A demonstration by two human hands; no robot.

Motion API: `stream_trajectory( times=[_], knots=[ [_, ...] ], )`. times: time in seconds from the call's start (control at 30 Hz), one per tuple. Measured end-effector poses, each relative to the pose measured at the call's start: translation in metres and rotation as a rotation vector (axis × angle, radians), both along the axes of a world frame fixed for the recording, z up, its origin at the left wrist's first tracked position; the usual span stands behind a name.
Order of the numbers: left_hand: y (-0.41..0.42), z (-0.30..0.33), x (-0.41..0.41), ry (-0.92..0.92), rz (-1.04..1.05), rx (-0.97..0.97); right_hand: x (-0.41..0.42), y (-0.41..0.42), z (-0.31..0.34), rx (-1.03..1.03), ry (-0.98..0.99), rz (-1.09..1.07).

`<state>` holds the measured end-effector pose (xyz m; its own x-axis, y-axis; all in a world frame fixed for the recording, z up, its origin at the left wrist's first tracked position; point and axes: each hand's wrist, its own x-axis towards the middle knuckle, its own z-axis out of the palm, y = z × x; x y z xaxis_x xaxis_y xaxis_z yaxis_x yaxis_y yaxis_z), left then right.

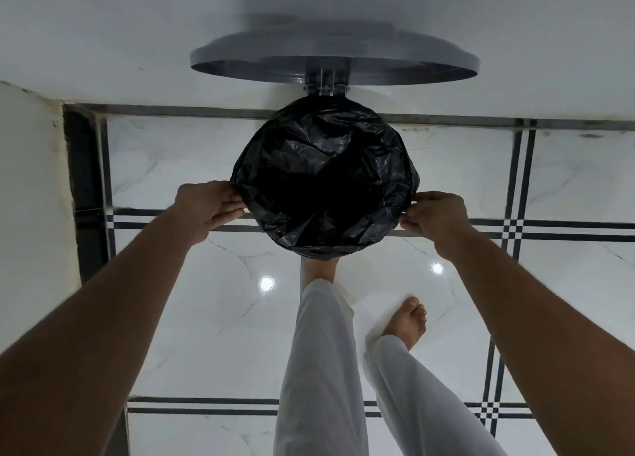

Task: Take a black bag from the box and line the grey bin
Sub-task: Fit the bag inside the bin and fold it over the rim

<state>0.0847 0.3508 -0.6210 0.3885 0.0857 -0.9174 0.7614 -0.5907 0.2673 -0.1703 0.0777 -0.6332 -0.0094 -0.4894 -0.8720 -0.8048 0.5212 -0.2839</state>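
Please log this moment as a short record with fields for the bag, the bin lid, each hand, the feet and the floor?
bag: black bag spread open over the bin's mouth, its edge folded outward all round
lid: grey lid raised, hinged at the far side
left hand: left hand pinches the bag's left edge
right hand: right hand pinches the bag's right edge
feet: one bare foot at the bin's base, partly hidden; other foot on the floor
floor: glossy white marble tiles with black lines

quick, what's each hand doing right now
Left hand: closed, pinching the left edge of the black bag at the bin mouth.
Right hand: closed, pinching the bag's right edge.
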Motion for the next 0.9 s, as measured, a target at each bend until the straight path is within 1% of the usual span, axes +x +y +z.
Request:
stream_trajectory(
  times=[0.03,0.1,0.17,0.2,0.27,0.37,0.43,0.47,0.5,0.53,0.57,0.6,0.63,0.67,0.7,0.73,0.77,0.8,0.83,0.87,0.9],
  knots=[
    [-0.002,0.002,0.001,-0.012,-0.059,0.055,0.003,0.000,0.004,-0.058,0.041,0.032],
    [-0.010,0.009,0.002,-0.099,-0.176,0.138,0.011,0.005,0.020,-0.250,0.114,0.217],
    [-0.021,0.015,0.000,-0.202,-0.224,0.116,0.020,0.017,0.036,-0.402,0.025,0.326],
    [-0.029,0.018,-0.005,-0.211,-0.244,0.071,0.026,0.023,0.042,-0.413,-0.040,0.338],
    [-0.044,0.022,-0.015,-0.173,-0.288,0.003,0.036,0.034,0.046,-0.330,-0.124,0.327],
    [-0.054,0.016,-0.017,-0.076,-0.229,0.009,0.047,0.034,0.040,-0.234,-0.140,0.271],
    [-0.056,0.007,-0.014,-0.081,-0.198,0.062,0.051,0.027,0.034,-0.180,-0.119,0.211],
    [-0.056,0.004,-0.014,-0.149,-0.235,0.144,0.052,0.025,0.033,-0.190,-0.092,0.223],
    [-0.056,0.004,-0.018,-0.288,-0.320,0.278,0.053,0.024,0.031,-0.271,-0.049,0.295],
    [-0.057,0.006,-0.028,-0.516,-0.430,0.388,0.054,0.026,0.032,-0.417,-0.012,0.399],
    [-0.059,0.009,-0.041,-0.772,-0.602,0.411,0.054,0.031,0.034,-0.607,0.006,0.523],
    [-0.062,0.012,-0.054,-0.994,-0.832,0.333,0.054,0.037,0.035,-0.776,-0.018,0.657],
    [-0.062,0.013,-0.066,-1.135,-1.060,0.190,0.054,0.043,0.035,-0.886,-0.077,0.797],
    [-0.062,0.012,-0.074,-1.175,-1.304,0.058,0.054,0.048,0.033,-0.932,-0.140,0.942],
    [-0.060,0.007,-0.077,-1.110,-1.547,0.022,0.053,0.051,0.031,-0.929,-0.171,1.075],
    [-0.058,0.005,-0.074,-0.962,-1.749,0.104,0.051,0.052,0.027,-0.895,-0.144,1.192],
    [-0.057,0.004,-0.070,-0.786,-1.887,0.257,0.048,0.052,0.025,-0.839,-0.060,1.297],
    [-0.056,0.006,-0.067,-0.641,-1.959,0.409,0.046,0.051,0.024,-0.777,0.053,1.381],
    [-0.056,0.007,-0.065,-0.573,-1.991,0.503,0.045,0.053,0.024,-0.732,0.154,1.441],
    [-0.058,0.009,-0.066,-0.560,-2.015,0.541,0.045,0.055,0.025,-0.724,0.209,1.475],
    [-0.062,0.013,-0.068,-0.577,-2.049,0.545,0.047,0.059,0.027,-0.736,0.217,1.483]
  ],
)
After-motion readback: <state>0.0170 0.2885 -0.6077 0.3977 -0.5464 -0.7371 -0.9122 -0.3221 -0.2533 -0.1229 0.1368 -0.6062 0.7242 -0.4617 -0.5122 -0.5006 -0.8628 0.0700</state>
